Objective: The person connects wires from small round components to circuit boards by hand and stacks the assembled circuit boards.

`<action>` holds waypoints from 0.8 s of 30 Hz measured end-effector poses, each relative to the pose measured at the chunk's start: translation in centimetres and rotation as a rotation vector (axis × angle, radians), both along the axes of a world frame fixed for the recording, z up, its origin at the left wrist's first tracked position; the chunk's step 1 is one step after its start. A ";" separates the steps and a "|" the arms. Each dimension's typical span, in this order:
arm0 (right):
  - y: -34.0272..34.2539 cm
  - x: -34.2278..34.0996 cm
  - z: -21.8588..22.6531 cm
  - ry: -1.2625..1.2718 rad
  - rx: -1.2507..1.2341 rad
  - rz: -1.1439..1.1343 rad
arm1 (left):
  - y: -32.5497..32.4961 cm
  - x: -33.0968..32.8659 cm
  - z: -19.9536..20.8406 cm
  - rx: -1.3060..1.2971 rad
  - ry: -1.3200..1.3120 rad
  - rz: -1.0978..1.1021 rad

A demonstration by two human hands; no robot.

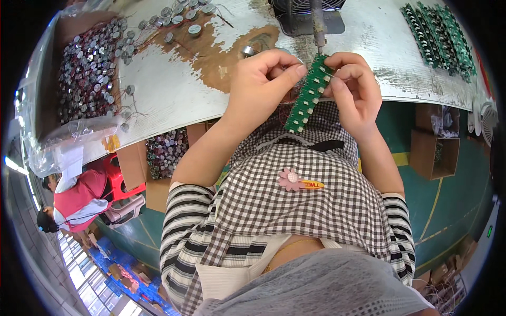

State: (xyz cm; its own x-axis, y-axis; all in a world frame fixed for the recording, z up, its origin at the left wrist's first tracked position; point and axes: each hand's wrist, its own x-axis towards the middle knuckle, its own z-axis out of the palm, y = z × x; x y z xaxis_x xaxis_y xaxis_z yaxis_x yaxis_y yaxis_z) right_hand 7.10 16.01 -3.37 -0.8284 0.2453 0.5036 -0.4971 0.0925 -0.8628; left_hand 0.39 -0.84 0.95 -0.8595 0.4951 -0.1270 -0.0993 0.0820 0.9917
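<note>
A long green circuit board strip with rows of small pale parts slants between my hands, its upper end beneath the tip of a soldering iron. My right hand is closed at the strip's right edge, fingers curled against it, with a thin wire showing by the thumb. On the other side, my left hand pinches thumb against fingers close to the strip's left edge; what lies in that pinch is hidden. Dark red wires hang below it. A small silver round motor rests beyond my left knuckles.
Loose wired motors lie at the table's far left, beside a plastic-lined box full of them. A black fan stands behind the iron. Stacked green boards lie far right. Cardboard boxes stand below; a person sits left.
</note>
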 end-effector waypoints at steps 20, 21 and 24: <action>0.2 -0.9 1.3 0.047 0.260 -0.199 | 2.6 -0.8 -0.7 0.063 0.271 0.070; 0.3 -0.9 1.3 0.063 0.267 -0.197 | 2.6 -0.7 -0.6 0.085 0.266 0.077; 0.0 -0.5 1.2 0.023 0.226 -0.160 | 2.3 -0.3 -0.7 0.007 0.306 0.075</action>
State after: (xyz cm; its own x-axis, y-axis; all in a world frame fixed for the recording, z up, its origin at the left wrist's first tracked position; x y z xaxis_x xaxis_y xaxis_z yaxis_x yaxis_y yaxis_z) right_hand 6.64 16.05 -2.13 -0.7758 0.2511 0.5789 -0.4803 0.3600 -0.7998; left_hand 0.14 1.50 0.27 -0.8913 0.4292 0.1464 0.1986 0.0792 0.9769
